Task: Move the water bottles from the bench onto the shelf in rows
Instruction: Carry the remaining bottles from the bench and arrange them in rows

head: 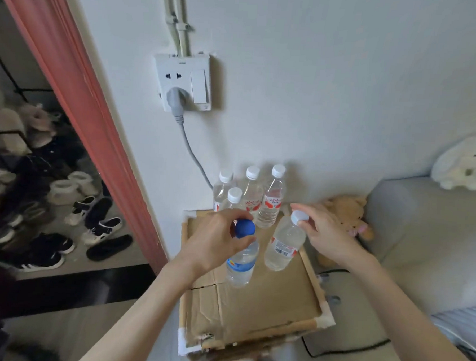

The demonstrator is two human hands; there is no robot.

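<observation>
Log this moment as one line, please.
left hand: holds blue-capped bottle | right hand: holds white-capped bottle | four bottles by wall

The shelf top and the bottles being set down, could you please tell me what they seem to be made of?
Shelf top: likely corrugated cardboard, matte brown, creased and torn at the front edge, inside a pale wooden-looking frame.
Blue-capped bottle and white-capped bottle: clear, glossy thin plastic; water and labels show through.

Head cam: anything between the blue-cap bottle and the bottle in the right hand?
Nothing. In the head view, only bare cardboard shelf top shows between the blue-cap bottle and the white-cap bottle.
</observation>
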